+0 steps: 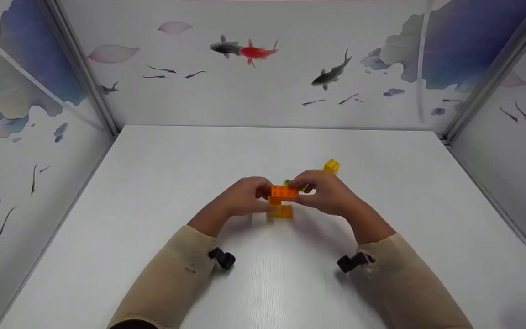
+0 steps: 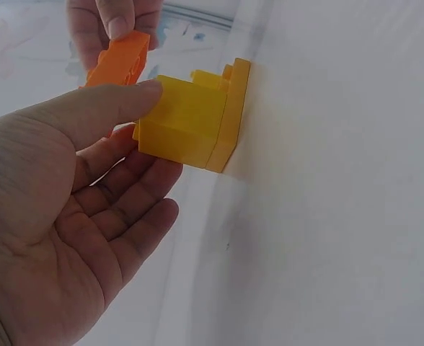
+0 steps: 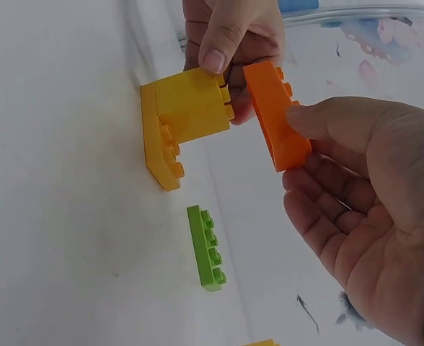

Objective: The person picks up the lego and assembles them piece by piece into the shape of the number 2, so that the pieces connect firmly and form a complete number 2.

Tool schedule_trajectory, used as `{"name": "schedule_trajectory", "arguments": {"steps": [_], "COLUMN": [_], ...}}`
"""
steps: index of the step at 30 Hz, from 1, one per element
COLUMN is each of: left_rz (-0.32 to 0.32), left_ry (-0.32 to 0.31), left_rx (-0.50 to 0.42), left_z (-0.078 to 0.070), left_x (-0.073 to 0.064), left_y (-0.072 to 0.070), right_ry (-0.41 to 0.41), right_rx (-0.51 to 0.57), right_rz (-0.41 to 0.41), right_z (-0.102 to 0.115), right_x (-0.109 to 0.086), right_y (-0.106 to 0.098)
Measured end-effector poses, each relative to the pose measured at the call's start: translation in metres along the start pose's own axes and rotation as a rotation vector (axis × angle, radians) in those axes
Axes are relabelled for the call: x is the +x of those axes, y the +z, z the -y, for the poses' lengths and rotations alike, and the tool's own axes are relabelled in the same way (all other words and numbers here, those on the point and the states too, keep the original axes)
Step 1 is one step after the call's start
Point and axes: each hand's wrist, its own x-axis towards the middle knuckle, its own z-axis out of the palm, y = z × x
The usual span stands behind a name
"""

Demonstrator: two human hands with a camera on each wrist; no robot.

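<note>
Between thumb and fingers, my left hand (image 1: 244, 197) holds a yellow brick (image 2: 179, 119) near its studded top. That brick is fixed on one end of a flat yellow-orange plate brick (image 3: 154, 140), whose other end shows bare studs. My right hand (image 1: 331, 194) pinches an orange brick (image 1: 282, 192), thumb on one side and fingers on the other. In the right wrist view the orange brick (image 3: 273, 119) is tilted, its hollow underside turned toward the yellow brick's studs, with a narrow gap between. Part of the left fingers is hidden behind the bricks.
Beyond the bricks a thin green brick (image 3: 206, 249) lies on the white table (image 1: 263, 283), partly covered by the right hand in the head view. Another yellow brick (image 1: 331, 166) lies past the right hand. Printed panels (image 1: 263, 100) enclose the table's back and sides.
</note>
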Motion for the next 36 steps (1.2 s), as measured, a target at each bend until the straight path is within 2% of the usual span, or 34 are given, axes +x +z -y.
{"name": "schedule_trajectory", "arguments": {"steps": [5,13,19,26,36], "left_rz": [-0.01,-0.023,-0.027,-0.01,-0.003], "left_ry": [-0.013,0.01,0.014,0.032,0.008], "left_rx": [-0.017,-0.019,-0.026,-0.039,-0.039], "left_z": [-0.0045,-0.0096,-0.0084,-0.0053,-0.0067], "left_x": [-0.0016,-0.004,-0.0045,-0.0043,-0.0047], "left_y": [-0.0028,-0.0067,-0.0078,-0.0074,-0.008], "right_ry": [0.011,0.023,0.043,0.023,0.021], "right_rx": [-0.003,-0.009,-0.003,0.015,0.021], "right_rz": [0.012,0.026,0.034,0.059,0.074], "right_z": [0.0003,0.0,0.001,-0.0022,-0.0047], "right_x": [0.0008,0.001,0.0011,0.0024,0.0037], "right_y": [0.0022,0.0046,0.0056,0.0077,0.0091]}}
